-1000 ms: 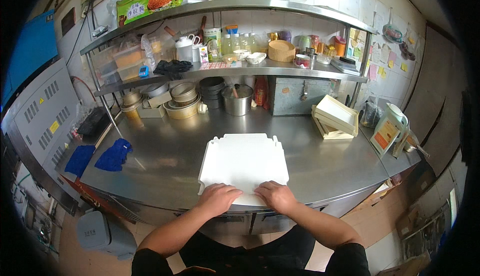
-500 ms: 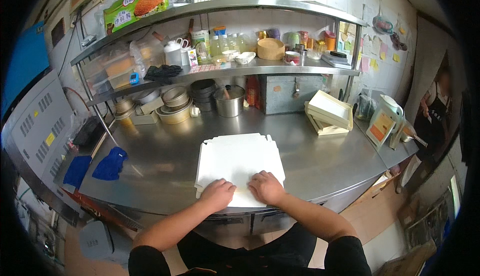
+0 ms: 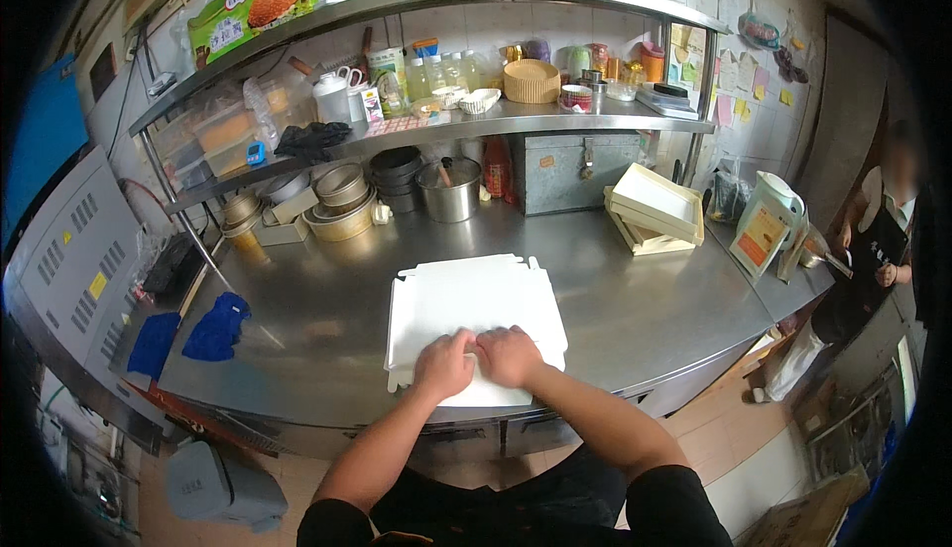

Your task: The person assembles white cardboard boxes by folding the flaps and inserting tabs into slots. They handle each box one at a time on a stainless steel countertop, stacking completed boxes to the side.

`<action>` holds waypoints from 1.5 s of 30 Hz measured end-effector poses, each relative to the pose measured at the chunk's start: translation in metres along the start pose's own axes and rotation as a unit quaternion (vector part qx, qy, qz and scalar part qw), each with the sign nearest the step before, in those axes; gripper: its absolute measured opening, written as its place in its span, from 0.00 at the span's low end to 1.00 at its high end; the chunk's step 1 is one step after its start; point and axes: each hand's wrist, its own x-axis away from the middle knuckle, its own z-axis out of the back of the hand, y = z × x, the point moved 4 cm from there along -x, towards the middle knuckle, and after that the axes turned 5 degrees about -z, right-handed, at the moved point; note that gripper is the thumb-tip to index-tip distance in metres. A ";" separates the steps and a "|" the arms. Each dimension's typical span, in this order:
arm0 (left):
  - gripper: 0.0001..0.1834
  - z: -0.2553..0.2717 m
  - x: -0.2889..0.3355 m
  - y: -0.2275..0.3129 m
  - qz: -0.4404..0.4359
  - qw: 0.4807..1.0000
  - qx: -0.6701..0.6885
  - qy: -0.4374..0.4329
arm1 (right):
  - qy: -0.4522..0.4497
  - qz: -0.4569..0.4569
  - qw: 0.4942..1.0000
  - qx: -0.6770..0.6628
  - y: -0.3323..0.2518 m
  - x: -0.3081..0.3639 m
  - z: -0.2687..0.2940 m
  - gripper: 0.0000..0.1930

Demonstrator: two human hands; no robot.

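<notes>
A white cardboard box blank (image 3: 474,299) with notched corners lies flat on the steel worktable (image 3: 297,294), close to the front edge. My left hand (image 3: 445,362) and my right hand (image 3: 507,356) meet side by side over the middle of its near part. Both have bent fingers pressed together on the cardboard along that side. The fingertips are partly hidden behind the knuckles, and the near strip of the blank shows below the hands.
Two cream box trays (image 3: 654,205) are stacked at the right, beside a pale jug (image 3: 773,220). Pots (image 3: 451,190) and a grey metal chest (image 3: 575,175) line the back under a loaded steel shelf (image 3: 436,135). Blue cloths (image 3: 218,327) lie left. Another person (image 3: 873,249) stands far right.
My hands have moved inward and slightly away from me, from apart to touching on the cardboard. At the far right, the other person has come further into view.
</notes>
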 end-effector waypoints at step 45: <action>0.13 0.063 0.061 0.022 -0.097 0.989 -0.098 -0.045 | 0.103 0.073 0.990 -0.063 0.010 0.079 0.040 0.09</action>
